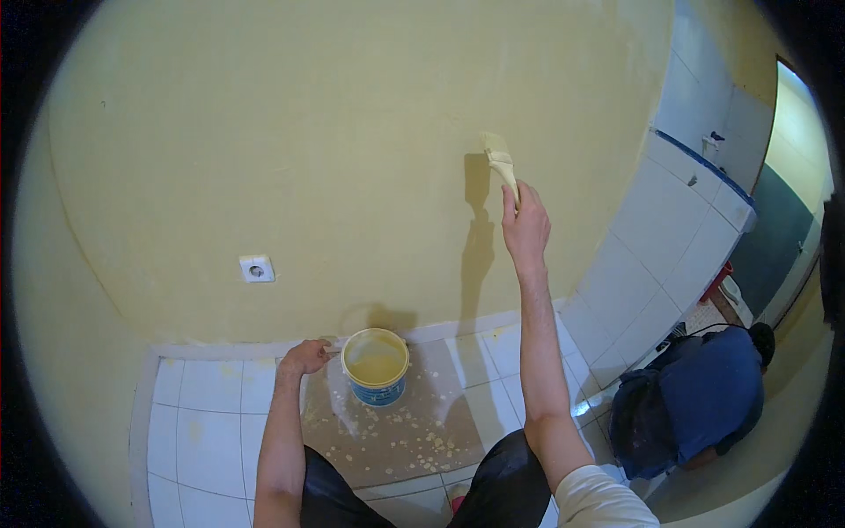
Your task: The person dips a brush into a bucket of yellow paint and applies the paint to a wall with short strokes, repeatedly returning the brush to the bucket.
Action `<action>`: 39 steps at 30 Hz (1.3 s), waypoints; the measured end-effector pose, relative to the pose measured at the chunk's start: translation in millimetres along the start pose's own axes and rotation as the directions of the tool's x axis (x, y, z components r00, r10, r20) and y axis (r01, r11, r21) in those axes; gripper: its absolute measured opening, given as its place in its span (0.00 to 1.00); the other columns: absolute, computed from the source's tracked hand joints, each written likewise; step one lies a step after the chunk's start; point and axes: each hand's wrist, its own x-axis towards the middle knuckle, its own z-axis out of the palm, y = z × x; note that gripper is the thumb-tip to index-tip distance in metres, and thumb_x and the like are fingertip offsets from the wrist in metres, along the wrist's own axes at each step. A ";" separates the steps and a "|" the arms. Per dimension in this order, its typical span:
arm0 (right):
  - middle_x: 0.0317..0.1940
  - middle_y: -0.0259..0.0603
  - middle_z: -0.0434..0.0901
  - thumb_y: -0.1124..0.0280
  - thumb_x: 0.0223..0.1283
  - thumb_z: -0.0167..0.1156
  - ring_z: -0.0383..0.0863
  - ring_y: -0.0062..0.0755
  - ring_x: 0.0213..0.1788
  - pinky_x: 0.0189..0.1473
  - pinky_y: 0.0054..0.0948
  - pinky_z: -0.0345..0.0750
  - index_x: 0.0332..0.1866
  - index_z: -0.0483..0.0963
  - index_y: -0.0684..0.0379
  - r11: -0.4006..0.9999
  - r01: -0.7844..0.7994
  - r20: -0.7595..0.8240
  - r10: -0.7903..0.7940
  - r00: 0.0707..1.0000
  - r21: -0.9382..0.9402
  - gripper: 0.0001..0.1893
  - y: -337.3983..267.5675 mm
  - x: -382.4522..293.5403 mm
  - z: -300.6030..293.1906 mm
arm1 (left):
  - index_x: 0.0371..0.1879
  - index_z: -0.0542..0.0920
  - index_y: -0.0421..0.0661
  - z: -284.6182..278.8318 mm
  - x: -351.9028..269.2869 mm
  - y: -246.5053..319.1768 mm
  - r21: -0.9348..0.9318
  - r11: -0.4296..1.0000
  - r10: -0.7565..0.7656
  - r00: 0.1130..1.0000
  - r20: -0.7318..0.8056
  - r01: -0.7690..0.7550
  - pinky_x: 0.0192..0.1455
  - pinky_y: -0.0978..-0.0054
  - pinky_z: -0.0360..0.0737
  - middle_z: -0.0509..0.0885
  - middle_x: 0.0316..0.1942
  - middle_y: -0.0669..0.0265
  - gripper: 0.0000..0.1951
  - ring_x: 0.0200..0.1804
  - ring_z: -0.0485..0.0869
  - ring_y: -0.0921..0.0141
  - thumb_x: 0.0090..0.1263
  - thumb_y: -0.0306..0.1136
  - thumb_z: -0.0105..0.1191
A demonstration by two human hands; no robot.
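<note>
My right hand point(527, 228) grips the handle of a flat paintbrush point(500, 158). The bristles point up at the yellow wall point(370, 198), and the brush casts a dark shadow to its left. Pale yellow paint coats the bristles and ferrule. Low on the left, my left hand point(307, 357) is beside a paint bucket point(376, 393), its fingers closed around what looks like the bucket's handle at the left rim. Yellow paint point(376, 363) is inside the bucket, which stands upright on a paint-spattered brown sheet point(409, 455) by the wall's foot.
A white wall socket point(257, 269) sits low on the wall, left of the bucket. White floor tiles point(208, 442) surround the sheet. To the right, a tiled partition point(653, 244) juts out, and a person in dark blue point(706, 396) bends down close by. A doorway point(785, 185) lies beyond.
</note>
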 end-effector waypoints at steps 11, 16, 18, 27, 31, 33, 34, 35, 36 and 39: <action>0.19 0.36 0.74 0.58 0.66 0.51 0.72 0.20 0.19 0.19 0.24 0.68 0.34 0.74 0.63 0.751 -0.559 0.616 0.263 0.742 0.352 0.16 96.8 -92.8 107.9 | 0.57 0.73 0.48 0.2 1.1 0.3 -0.030 0.999 0.012 1.000 -0.025 -0.012 0.53 0.65 0.76 0.82 0.46 0.57 0.23 0.49 0.80 0.60 0.63 0.42 0.53; 0.18 0.34 0.76 0.57 0.64 0.53 0.74 0.22 0.16 0.15 0.22 0.69 0.31 0.75 0.59 0.629 -0.770 0.918 0.237 0.319 0.105 0.16 145.8 -152.4 112.0 | 0.56 0.73 0.44 -1.0 -0.8 17.1 -0.053 0.997 0.046 0.998 -0.045 -0.048 0.52 0.65 0.77 0.83 0.43 0.56 0.21 0.46 0.82 0.60 0.63 0.36 0.51; 0.19 0.34 0.77 0.56 0.65 0.52 0.75 0.23 0.17 0.15 0.21 0.69 0.31 0.75 0.60 0.664 -0.745 0.961 0.242 0.136 -0.062 0.17 150.9 -176.0 113.2 | 0.57 0.72 0.45 -0.8 -5.4 4.2 -0.044 0.999 0.020 0.999 -0.033 -0.022 0.53 0.66 0.76 0.82 0.46 0.57 0.23 0.48 0.81 0.61 0.63 0.37 0.52; 0.15 0.35 0.76 0.61 0.61 0.51 0.71 0.24 0.12 0.12 0.22 0.65 0.25 0.75 0.59 0.615 -0.642 0.889 0.313 -0.335 -0.459 0.15 225.7 -215.9 118.9 | 0.58 0.71 0.45 -4.7 -2.2 20.0 -0.034 0.999 0.020 1.000 0.003 -0.020 0.54 0.66 0.76 0.82 0.47 0.56 0.23 0.49 0.80 0.60 0.62 0.37 0.51; 0.12 0.31 0.70 0.65 0.58 0.46 0.65 0.19 0.10 0.11 0.21 0.61 0.20 0.69 0.55 0.429 -0.880 0.974 0.180 -0.139 -0.204 0.12 185.2 -160.7 118.2 | 0.57 0.72 0.44 1.5 -0.8 6.5 -0.030 0.999 0.033 0.999 -0.010 -0.033 0.53 0.65 0.77 0.82 0.45 0.55 0.22 0.47 0.81 0.60 0.62 0.36 0.51; 0.12 0.30 0.68 0.68 0.56 0.45 0.62 0.18 0.10 0.11 0.20 0.57 0.19 0.66 0.54 0.328 -0.940 0.972 0.235 -0.011 -0.090 0.11 145.0 -118.0 106.0 | 0.57 0.72 0.44 3.3 -3.0 1.6 -0.052 0.999 0.008 1.000 0.001 -0.008 0.53 0.65 0.77 0.82 0.45 0.55 0.22 0.47 0.81 0.60 0.62 0.36 0.51; 0.11 0.30 0.66 0.69 0.54 0.43 0.59 0.17 0.09 0.10 0.18 0.53 0.18 0.65 0.53 0.346 -0.938 0.954 0.289 0.074 -0.032 0.10 128.7 -97.7 96.4 | 0.57 0.72 0.44 3.6 -3.0 1.0 -0.072 0.997 -0.008 1.000 0.011 0.009 0.53 0.65 0.77 0.82 0.46 0.55 0.22 0.47 0.81 0.60 0.63 0.37 0.51; 0.12 0.30 0.67 0.69 0.56 0.43 0.59 0.17 0.10 0.11 0.19 0.53 0.20 0.65 0.54 0.406 -0.913 0.946 0.279 0.166 0.040 0.10 117.9 -77.6 83.7 | 0.57 0.72 0.44 4.5 -0.9 1.6 -0.074 0.997 -0.005 1.000 0.013 0.006 0.53 0.65 0.77 0.82 0.46 0.55 0.22 0.47 0.81 0.60 0.63 0.37 0.51; 0.12 0.30 0.67 0.68 0.58 0.43 0.59 0.17 0.10 0.11 0.19 0.54 0.22 0.65 0.56 0.465 -0.878 0.931 0.263 0.255 0.109 0.10 108.5 -59.5 71.0 | 0.57 0.72 0.44 5.5 1.8 2.4 -0.057 0.998 0.002 1.000 0.014 -0.001 0.53 0.65 0.77 0.82 0.45 0.55 0.22 0.47 0.81 0.60 0.63 0.37 0.51; 0.13 0.32 0.68 0.70 0.62 0.43 0.63 0.20 0.11 0.13 0.22 0.57 0.28 0.67 0.57 0.487 -0.820 0.864 0.225 0.451 0.301 0.08 80.8 -21.0 37.1 | 0.57 0.72 0.45 7.3 5.2 2.0 -0.018 1.000 0.021 1.000 0.015 -0.021 0.53 0.65 0.77 0.83 0.45 0.55 0.22 0.47 0.81 0.60 0.63 0.38 0.52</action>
